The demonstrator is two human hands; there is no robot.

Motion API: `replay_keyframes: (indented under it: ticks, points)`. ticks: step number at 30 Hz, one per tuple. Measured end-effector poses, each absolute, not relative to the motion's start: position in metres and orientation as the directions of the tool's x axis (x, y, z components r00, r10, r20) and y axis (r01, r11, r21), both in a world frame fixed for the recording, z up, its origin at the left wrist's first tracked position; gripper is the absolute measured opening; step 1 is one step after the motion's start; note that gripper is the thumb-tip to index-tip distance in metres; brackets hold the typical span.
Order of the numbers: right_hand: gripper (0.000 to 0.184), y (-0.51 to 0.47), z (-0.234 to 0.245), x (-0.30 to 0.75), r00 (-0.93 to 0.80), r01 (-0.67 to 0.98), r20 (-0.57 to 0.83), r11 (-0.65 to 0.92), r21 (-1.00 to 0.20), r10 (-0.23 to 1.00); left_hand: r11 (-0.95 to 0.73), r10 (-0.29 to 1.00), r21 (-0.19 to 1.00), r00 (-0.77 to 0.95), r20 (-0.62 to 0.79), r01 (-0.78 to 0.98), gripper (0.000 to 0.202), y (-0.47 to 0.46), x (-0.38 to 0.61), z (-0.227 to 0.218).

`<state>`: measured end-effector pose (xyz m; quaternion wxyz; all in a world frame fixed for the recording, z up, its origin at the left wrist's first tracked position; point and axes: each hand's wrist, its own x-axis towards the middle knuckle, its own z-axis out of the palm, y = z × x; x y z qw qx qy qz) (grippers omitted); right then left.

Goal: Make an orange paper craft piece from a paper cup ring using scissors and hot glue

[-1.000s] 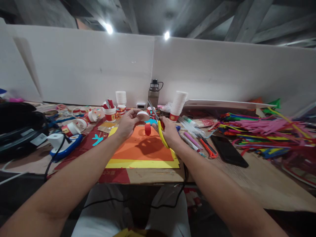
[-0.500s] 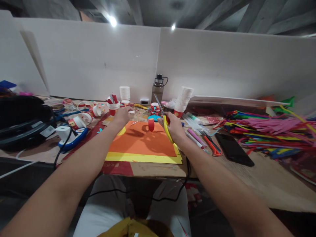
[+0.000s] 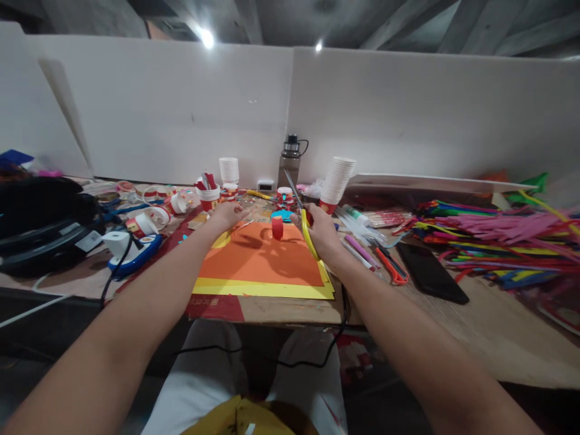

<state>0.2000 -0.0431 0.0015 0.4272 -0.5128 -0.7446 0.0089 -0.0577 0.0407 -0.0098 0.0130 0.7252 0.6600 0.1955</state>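
Note:
My right hand (image 3: 321, 229) is closed around yellow-handled scissors (image 3: 309, 237), whose metal blades point up and away. Over the far left part of an orange paper sheet (image 3: 267, 266) is my left hand (image 3: 228, 215), its fingers bent together; whatever they may hold is too small to make out. Thin whitish strips (image 3: 244, 226) show just below those fingertips. Between my hands, a red paper ring (image 3: 277, 228) stands on the orange sheet. Yellow paper (image 3: 267, 289) sticks out underneath, and a yellow round piece (image 3: 222, 241) is partly hidden by my left wrist.
Behind the paper are a bottle (image 3: 289, 162), stacked paper cups (image 3: 338, 181) and a blue piece (image 3: 281, 215). Markers (image 3: 362, 251), an orange cutter (image 3: 392, 269), a phone (image 3: 430, 273) and colourful pipe cleaners (image 3: 493, 235) lie right. A power strip (image 3: 136, 257) sits left.
My left hand has come slightly nearer and lower, its fingers drawn in. A small white piece beside its fingertips no longer shows. My right hand keeps the scissors nearly in place.

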Motion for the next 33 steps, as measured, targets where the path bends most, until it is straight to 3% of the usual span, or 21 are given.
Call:
replay_keyframes:
  ticks: [3, 6, 9, 11, 13, 15, 18, 20, 21, 23, 25, 26, 27, 29, 30, 32, 33]
  points:
    - [0.048, -0.043, 0.002, 0.2, -0.11, 0.751, 0.623, 0.475, -0.459, 0.775, -0.119, 0.97, 0.213, 0.068, 0.232, 0.97, 0.032, 0.034, -0.049, -0.01]
    - [0.047, -0.044, 0.003, 0.199, -0.119, 0.753, 0.608, 0.471, -0.46, 0.785, -0.132, 0.976, 0.197, 0.092, 0.198, 0.971, 0.019, 0.031, -0.045, -0.013]
    - [0.046, -0.045, 0.003, 0.198, -0.123, 0.759, 0.601, 0.465, -0.456, 0.79, -0.168, 0.972, 0.256, 0.118, 0.202, 0.952, 0.012, 0.034, -0.047, -0.014]
    - [0.044, -0.045, 0.004, 0.199, -0.108, 0.754, 0.6, 0.459, -0.471, 0.793, -0.222, 0.963, 0.38, 0.141, 0.23, 0.898, 0.017, 0.036, -0.051, -0.011]
    - [0.042, -0.045, 0.004, 0.2, -0.079, 0.734, 0.594, 0.449, -0.509, 0.801, -0.319, 0.944, 0.653, 0.172, 0.281, 0.687, 0.021, 0.035, -0.054, -0.004]
    - [0.041, -0.044, 0.004, 0.202, -0.047, 0.702, 0.586, 0.444, -0.556, 0.809, -0.384, 0.917, 0.888, 0.219, 0.334, 0.254, 0.026, 0.028, -0.055, 0.007]
    - [0.042, -0.044, 0.005, 0.203, -0.006, 0.654, 0.576, 0.439, -0.616, 0.817, -0.355, 0.849, 0.928, 0.376, 0.372, -0.117, 0.035, 0.003, -0.049, 0.025]
    - [0.042, -0.045, 0.006, 0.203, 0.005, 0.627, 0.566, 0.438, -0.644, 0.825, -0.294, 0.769, 0.945, 0.55, 0.325, -0.146, 0.043, -0.017, -0.039, 0.033]
    - [0.042, -0.045, 0.006, 0.203, 0.009, 0.617, 0.56, 0.436, -0.655, 0.829, -0.234, 0.696, 0.971, 0.688, 0.208, -0.057, 0.046, -0.027, -0.034, 0.036]
    - [0.042, -0.047, 0.007, 0.203, 0.015, 0.608, 0.548, 0.428, -0.669, 0.836, -0.158, 0.426, 0.98, 0.904, -0.04, 0.118, 0.049, -0.042, -0.022, 0.037]
    - [0.042, -0.048, 0.007, 0.203, 0.023, 0.61, 0.543, 0.419, -0.673, 0.839, -0.18, 0.177, 0.964, 0.971, -0.162, 0.194, 0.058, -0.048, -0.013, 0.033]
    - [0.043, -0.048, 0.007, 0.203, 0.024, 0.61, 0.543, 0.417, -0.673, 0.84, -0.208, 0.19, 0.96, 0.971, -0.147, 0.187, 0.055, -0.047, -0.01, 0.03]
    - [0.043, -0.047, 0.006, 0.203, 0.024, 0.608, 0.542, 0.418, -0.675, 0.84, -0.245, 0.305, 0.955, 0.948, -0.087, 0.167, 0.046, -0.045, -0.008, 0.026]
    - [0.044, -0.045, 0.005, 0.203, 0.018, 0.596, 0.537, 0.422, -0.683, 0.844, -0.329, 0.655, 0.929, 0.75, 0.095, 0.169, 0.037, -0.034, -0.005, 0.017]
    - [0.045, -0.044, 0.004, 0.204, 0.015, 0.591, 0.532, 0.421, -0.688, 0.847, -0.405, 0.762, 0.892, 0.614, 0.206, 0.202, 0.032, -0.028, -0.005, 0.012]
    - [0.046, -0.042, 0.003, 0.204, 0.012, 0.592, 0.521, 0.414, -0.692, 0.853, -0.543, 0.833, 0.76, 0.342, 0.435, 0.357, 0.018, -0.016, -0.004, 0.002]
    - [0.045, -0.041, 0.002, 0.204, 0.007, 0.597, 0.517, 0.411, -0.689, 0.856, -0.595, 0.803, 0.679, 0.282, 0.525, 0.429, 0.022, -0.012, -0.003, -0.003]
